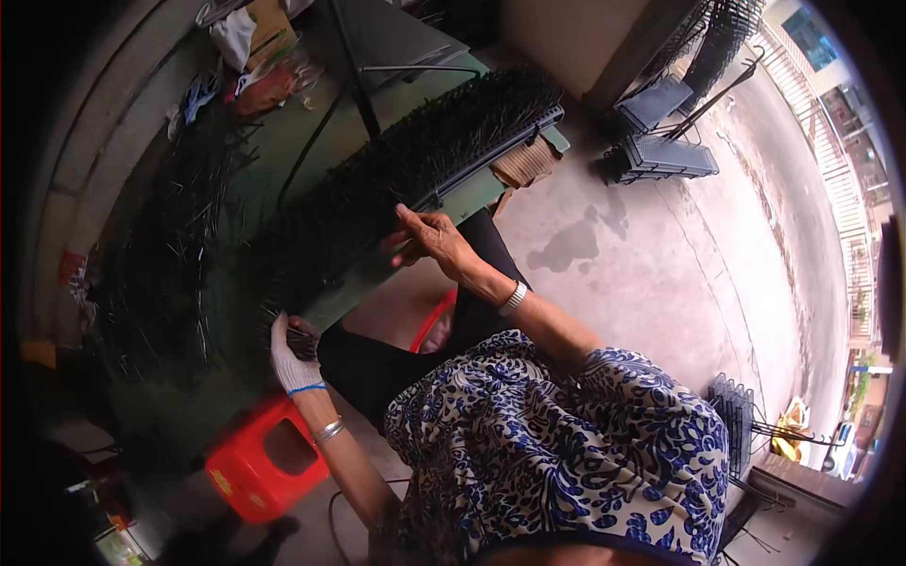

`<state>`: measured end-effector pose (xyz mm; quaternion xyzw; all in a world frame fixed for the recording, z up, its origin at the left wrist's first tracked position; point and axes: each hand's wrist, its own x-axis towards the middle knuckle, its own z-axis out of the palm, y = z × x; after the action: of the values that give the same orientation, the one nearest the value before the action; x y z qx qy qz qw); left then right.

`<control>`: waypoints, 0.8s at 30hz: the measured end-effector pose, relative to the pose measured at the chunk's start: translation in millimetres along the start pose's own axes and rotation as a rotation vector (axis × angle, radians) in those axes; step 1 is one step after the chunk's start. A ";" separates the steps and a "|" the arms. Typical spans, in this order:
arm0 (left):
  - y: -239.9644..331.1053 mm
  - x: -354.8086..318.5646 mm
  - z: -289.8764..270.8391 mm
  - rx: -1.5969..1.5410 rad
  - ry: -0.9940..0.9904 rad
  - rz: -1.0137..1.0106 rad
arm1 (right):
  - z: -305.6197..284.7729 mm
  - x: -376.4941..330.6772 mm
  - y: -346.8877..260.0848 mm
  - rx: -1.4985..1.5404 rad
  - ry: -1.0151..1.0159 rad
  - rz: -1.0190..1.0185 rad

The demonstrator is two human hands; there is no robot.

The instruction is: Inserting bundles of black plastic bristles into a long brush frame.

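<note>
gloved left hand clenched on a bundle of thin black rods; bare right hand pinching the spiked black rack on the green table. rods look light, springy; best gripped mid-bundle.

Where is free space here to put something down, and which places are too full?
Free: the bare concrete floor between the green table and the stacked black trays. Crowded: the table, covered by the bristly black rack and loose black pins.
</note>
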<state>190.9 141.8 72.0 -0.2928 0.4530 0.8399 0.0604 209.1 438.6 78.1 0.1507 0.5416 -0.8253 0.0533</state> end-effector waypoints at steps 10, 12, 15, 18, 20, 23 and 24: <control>-5.8 -18.4 2.4 0.003 -0.001 0.046 | -6.3 16.4 17.8 0.103 0.061 -0.134; -9.3 -20.0 -0.1 -0.002 0.025 0.057 | -6.1 15.7 19.0 0.087 0.043 -0.162; -10.5 -22.5 -0.6 -0.031 0.069 0.078 | -2.7 12.7 21.4 0.068 0.039 -0.194; -16.9 -25.8 6.8 -0.063 0.141 0.102 | -6.3 9.7 21.1 0.031 0.061 -0.217; -20.4 -30.8 9.3 0.084 0.050 0.114 | -9.8 13.5 25.8 0.054 0.081 -0.227; -32.6 -23.3 5.1 0.030 0.029 0.126 | -15.2 20.1 33.1 0.047 0.115 -0.245; -36.9 -19.9 8.4 0.041 0.049 0.111 | -20.7 23.3 33.7 0.038 0.140 -0.266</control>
<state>217.1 173.2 59.6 -0.2864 0.4871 0.8250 0.0088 199.4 445.4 33.7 0.1357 0.5437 -0.8225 -0.0970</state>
